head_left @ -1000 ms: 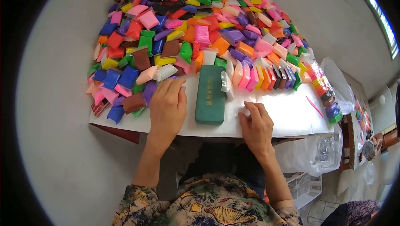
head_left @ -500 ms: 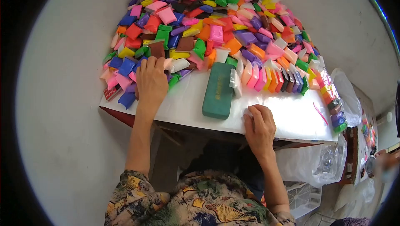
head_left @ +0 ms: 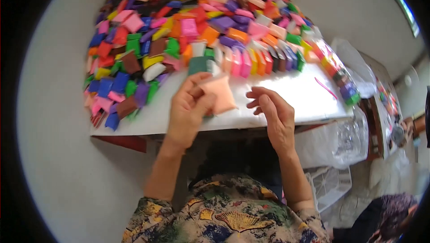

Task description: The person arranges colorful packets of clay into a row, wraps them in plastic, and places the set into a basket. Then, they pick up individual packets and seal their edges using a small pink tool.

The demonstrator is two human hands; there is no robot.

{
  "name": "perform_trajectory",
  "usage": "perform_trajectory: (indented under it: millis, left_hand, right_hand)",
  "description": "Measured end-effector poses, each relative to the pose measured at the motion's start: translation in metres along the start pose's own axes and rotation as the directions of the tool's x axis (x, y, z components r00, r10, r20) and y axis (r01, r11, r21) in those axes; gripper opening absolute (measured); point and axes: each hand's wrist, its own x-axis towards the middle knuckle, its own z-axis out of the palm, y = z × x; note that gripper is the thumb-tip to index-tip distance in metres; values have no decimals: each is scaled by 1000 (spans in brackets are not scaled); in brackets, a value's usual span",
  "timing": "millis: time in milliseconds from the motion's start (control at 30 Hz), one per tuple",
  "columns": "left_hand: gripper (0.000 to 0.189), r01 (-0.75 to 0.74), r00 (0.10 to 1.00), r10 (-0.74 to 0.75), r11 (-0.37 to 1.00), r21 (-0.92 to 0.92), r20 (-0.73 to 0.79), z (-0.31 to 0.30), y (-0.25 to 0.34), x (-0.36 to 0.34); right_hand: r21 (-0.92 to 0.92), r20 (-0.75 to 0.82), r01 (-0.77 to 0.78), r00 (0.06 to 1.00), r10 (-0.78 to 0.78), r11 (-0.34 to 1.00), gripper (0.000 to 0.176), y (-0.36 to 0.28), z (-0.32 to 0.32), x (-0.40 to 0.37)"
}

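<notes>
A flat peach-coloured clay-like packet in clear wrap is pinched between the thumb and fingers of my left hand, raised over the table's front edge. To its right, my right hand hovers with fingers partly spread and nothing in them. Behind my left hand, a dark green box is mostly covered. Beyond my hands stands a row of upright packets in several colours. A big heap of similar packets fills the back and left of the table.
On the white table lies a pink strip. A bagged stack of coloured packets sits along the right edge. Below are a clear plastic bag and a white basket. At far right, another person's hand shows.
My left hand has left the heap and moved right, now holding the peach packet. My right hand has lifted off the table edge and opened. The camera view has shifted.
</notes>
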Motion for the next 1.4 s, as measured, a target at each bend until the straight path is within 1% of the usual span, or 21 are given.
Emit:
perform_trajectory:
  millis: [33,133,167,233,267,300,400,433,533,567,667,733,800,833,1000,1100,1133,1200,1233,1333,1400]
  left_hand:
    - [41,26,995,-28,999,25,99,11,-11,-2]
    - [44,32,993,-41,996,82,108,55,-32,4]
    - [44,61,990,-78,988,141,118,63,-36,7]
    - [44,1,993,-37,949,317,108,79,-43,12]
    - [44,-28,995,-13,915,403,101,84,-48,15]
    - [43,-162,987,143,854,495,75,88,-60,20]
    - [39,-305,940,332,721,623,75,89,-72,20]
    - [38,-303,941,331,732,610,71,87,-73,18]
    - [34,-311,934,354,729,609,53,77,-73,13]
    - [34,-319,927,373,705,633,51,72,-74,11]
    - [31,-326,918,392,671,666,54,65,-70,2]
    - [29,-312,927,373,689,654,50,63,-69,-2]
    - [28,-378,900,425,650,660,96,61,-70,-2]
    - [28,-416,882,456,626,660,123,60,-70,0]
    - [25,-408,905,389,680,609,172,59,-66,1]
    - [22,-356,934,304,718,598,190,60,-59,-6]
    - [22,-329,944,270,733,595,190,61,-58,-7]
    - [22,-400,916,313,672,624,249,58,-59,-7]
    - [22,-431,902,331,639,637,278,57,-60,-7]
    - [23,-466,882,376,614,637,282,62,-61,-9]
    - [23,-501,859,399,536,679,319,65,-64,-8]
  right_hand:
    - [-60,-31,17,999,-19,998,26,1,-5,-1]
    - [-232,-106,32,993,-58,972,28,10,-21,-5]
    - [-278,-134,19,989,-59,960,28,13,-26,-5]
    - [-350,-191,40,975,-113,936,30,26,-33,-2]
    - [-453,-214,21,968,-131,891,31,28,-36,-3]
    - [-548,-231,-1,961,-150,837,31,26,-37,-4]
    - [-835,-161,36,938,-307,549,35,28,-35,-6]
    - [-905,-106,59,927,-359,420,36,30,-34,-8]
    - [-939,165,305,806,-568,159,40,31,-37,-2]
    - [-914,238,363,842,-484,182,47,30,-38,-4]
    - [-853,425,497,838,-342,157,53,39,-40,-4]
    - [-837,433,502,851,-296,220,56,38,-43,-4]
    - [-826,423,494,861,-282,271,54,38,-43,-6]
    - [-831,412,484,867,-280,274,55,39,-42,-6]
    - [-859,402,456,883,-243,234,53,36,-39,-6]
    - [-717,394,419,903,-173,557,49,21,-59,-3]
    - [-664,303,369,928,-217,651,47,18,-60,-6]
    - [-509,107,276,960,-258,815,44,14,-61,-16]
    - [-551,37,296,943,-331,780,36,11,-62,-20]
    - [-834,151,313,922,-358,455,28,15,-75,-30]
    - [-880,198,345,891,-409,326,25,21,-73,-27]
